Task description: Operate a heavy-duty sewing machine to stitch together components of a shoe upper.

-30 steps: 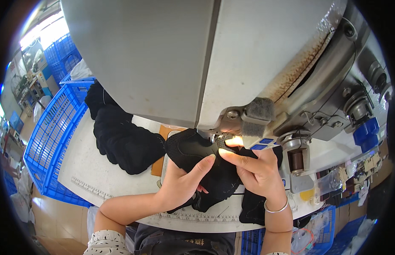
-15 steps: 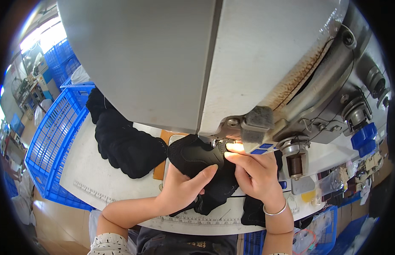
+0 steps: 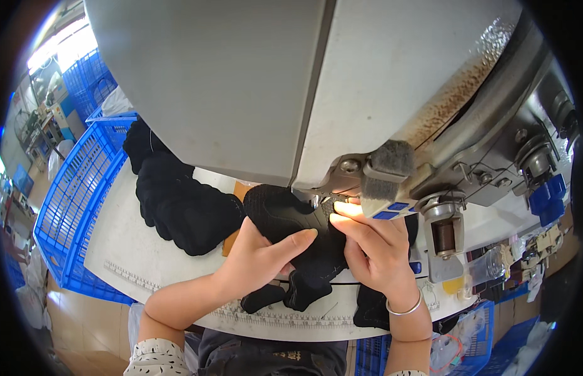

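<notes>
Under the head of a sewing machine lies a black glove with a smooth, dark patch on it. Its finger parts hang toward the table's front edge. My left hand grips the glove from the left, thumb on top and the other fingers mostly hidden beneath. My right hand, with a bangle on the wrist, is closed on the glove's right side, its fingertips close to the lit needle area. The machine head partly hides the glove's far edge.
A heap of black gloves lies left on the white table, which has a ruler strip near its front edge. Another black piece lies by my right wrist. Blue crates stand at the left. Thread tension parts jut out at the right.
My left hand has shifted slightly left, its thumb still on the glove. The glove has turned a little, and more of its finger parts show below. My right hand stays near the needle.
</notes>
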`<state>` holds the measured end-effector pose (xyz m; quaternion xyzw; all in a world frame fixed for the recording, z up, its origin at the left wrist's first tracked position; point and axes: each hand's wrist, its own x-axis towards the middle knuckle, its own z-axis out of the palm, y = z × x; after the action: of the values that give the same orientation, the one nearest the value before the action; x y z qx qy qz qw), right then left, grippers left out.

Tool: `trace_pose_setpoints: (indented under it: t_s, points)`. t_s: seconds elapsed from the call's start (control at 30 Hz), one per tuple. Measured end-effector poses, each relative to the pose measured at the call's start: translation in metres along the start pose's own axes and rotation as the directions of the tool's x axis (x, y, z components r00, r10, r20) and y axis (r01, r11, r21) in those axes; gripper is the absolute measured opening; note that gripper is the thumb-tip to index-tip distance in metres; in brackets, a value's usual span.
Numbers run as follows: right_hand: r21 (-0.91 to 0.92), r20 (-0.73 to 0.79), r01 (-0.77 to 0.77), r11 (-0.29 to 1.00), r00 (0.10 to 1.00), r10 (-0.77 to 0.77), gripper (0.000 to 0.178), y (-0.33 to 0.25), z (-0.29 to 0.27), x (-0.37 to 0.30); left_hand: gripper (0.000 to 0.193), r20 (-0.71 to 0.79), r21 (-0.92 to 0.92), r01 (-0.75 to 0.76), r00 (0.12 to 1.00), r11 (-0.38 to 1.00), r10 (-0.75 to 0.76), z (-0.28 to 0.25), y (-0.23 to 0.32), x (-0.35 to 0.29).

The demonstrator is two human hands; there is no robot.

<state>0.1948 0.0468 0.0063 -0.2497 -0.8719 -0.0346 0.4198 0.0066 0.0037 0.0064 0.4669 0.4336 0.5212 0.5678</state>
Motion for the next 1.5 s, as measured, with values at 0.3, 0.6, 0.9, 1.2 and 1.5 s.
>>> trace_pose_setpoints:
  t_s: [0.3,0.6,0.9,1.2,1.5]
  points:
    - [-0.044,0.025,-0.005,0.999,1.000,0.006,0.033,-0.007,-0.001,0.000,0.027,0.051,0.066,0.054,0.997,0.996,-0.057,-0.011,0.015,0.008]
    - [-0.091,0.031,0.006,0.996,1.000,-0.003,0.031,-0.009,0.001,0.001,0.031,0.150,-0.099,0.046,0.988,0.994,-0.031,-0.025,0.004,0.030]
    - [-0.071,0.005,0.004,0.997,1.000,-0.004,0.032,-0.005,0.000,0.003,0.023,0.061,-0.055,0.004,0.998,0.998,0.000,-0.022,-0.004,0.032]
    - [-0.022,0.176,-0.273,0.962,0.946,0.272,0.028,0.005,0.000,-0.010,0.024,-0.016,-0.029,0.003,1.000,1.000,-0.003,-0.012,0.002,0.025]
    - [-0.107,-0.037,0.074,0.992,0.996,-0.078,0.032,-0.005,0.004,0.004,0.010,-0.128,0.034,-0.088,0.988,0.996,0.092,0.001,-0.001,0.013]
